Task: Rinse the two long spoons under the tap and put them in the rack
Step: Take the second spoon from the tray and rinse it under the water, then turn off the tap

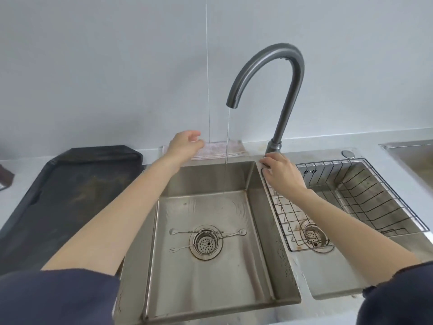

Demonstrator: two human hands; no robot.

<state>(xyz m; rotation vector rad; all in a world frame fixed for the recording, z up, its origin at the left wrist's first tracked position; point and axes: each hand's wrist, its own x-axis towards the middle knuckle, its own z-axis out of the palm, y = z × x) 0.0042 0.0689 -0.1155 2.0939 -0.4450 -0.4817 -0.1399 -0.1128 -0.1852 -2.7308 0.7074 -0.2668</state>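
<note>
Two long thin metal spoons lie across the drain on the floor of the left sink basin [255, 207]. One spoon [185, 231] points its bowl left; the other spoon [232, 233] has its bowl to the right and a fork-like end at the lower left. A thin stream of water falls from the grey tap [284, 113] into the basin. My left hand [185, 144] hovers above the sink's back edge, fingers loosely curled, holding nothing. My right hand [282, 173] rests at the tap's base, over the wire rack's [379, 200] corner; what its fingers touch is hidden.
A pinkish cloth [218, 150] lies on the ledge behind the basin. A dark tray [70, 195] covers the counter to the left. The wire rack sits in the right basin above a second drain [314, 235]. Another sink's edge [410, 151] shows at far right.
</note>
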